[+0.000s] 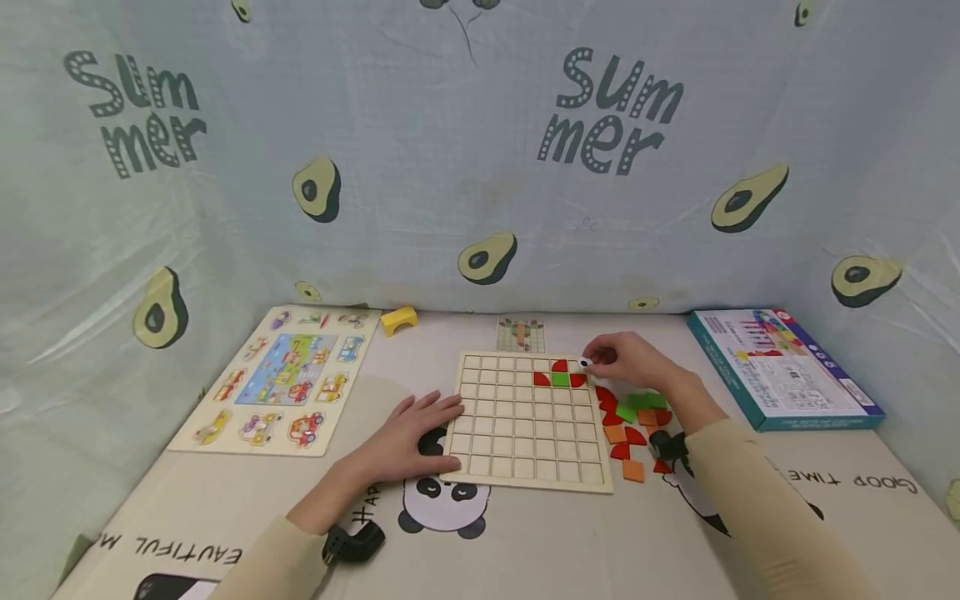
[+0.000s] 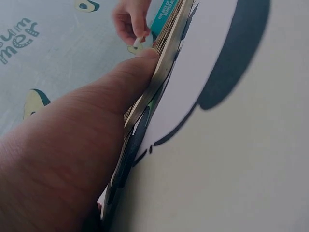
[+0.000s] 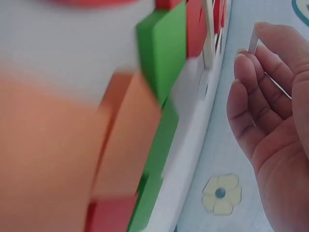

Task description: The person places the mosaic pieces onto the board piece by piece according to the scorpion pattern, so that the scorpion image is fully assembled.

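Observation:
A wooden grid board lies flat on the table. Near its top right, a green square sits in a cell, with red rounded pieces beside and above it. My right hand is over the board's upper right corner and pinches a small white piece with a black dot between thumb and fingers. In the right wrist view this white piece shows edge-on at the fingertips. My left hand rests against the board's left edge with fingers spread; its thumb touches the lower left corner.
Loose red, green and orange pieces lie right of the board, under my right forearm. A small pattern card is behind the board. A vehicle puzzle and a yellow arch block are left; a teal-edged box is right.

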`<state>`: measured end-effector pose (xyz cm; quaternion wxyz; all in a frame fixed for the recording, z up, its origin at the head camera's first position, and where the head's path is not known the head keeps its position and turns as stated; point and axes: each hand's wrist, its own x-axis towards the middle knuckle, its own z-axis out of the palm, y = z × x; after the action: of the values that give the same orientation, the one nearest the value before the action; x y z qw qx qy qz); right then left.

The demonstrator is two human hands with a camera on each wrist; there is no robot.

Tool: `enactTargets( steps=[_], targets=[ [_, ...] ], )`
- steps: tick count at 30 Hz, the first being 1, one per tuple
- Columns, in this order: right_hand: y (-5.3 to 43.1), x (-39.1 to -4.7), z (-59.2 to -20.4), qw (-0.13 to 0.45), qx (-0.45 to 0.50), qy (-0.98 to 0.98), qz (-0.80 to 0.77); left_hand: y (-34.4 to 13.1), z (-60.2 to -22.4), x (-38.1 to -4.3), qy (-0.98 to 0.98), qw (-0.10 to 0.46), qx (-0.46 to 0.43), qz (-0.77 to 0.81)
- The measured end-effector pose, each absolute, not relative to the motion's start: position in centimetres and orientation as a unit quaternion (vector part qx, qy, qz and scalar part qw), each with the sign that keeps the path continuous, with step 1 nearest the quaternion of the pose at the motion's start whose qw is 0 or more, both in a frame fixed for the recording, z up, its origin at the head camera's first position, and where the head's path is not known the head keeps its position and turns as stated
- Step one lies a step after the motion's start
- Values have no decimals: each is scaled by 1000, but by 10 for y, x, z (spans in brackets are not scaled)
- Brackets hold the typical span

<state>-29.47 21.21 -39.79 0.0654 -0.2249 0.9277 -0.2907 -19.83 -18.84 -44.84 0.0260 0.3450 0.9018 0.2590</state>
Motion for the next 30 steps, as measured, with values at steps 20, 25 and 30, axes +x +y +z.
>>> enactTargets(
  steps=[20,25,30],
  targets=[
    [169,-313,-392,82,-236,929,-274,-186,-444,-197,904,31,340,256],
    [163,-314,-395,82,-255,923,-275,-185,-445,-195,905,34,339,254],
    [159,-316,-398,79,-270,921,-270,-186,-446,-195,905,33,340,255]
  ],
)
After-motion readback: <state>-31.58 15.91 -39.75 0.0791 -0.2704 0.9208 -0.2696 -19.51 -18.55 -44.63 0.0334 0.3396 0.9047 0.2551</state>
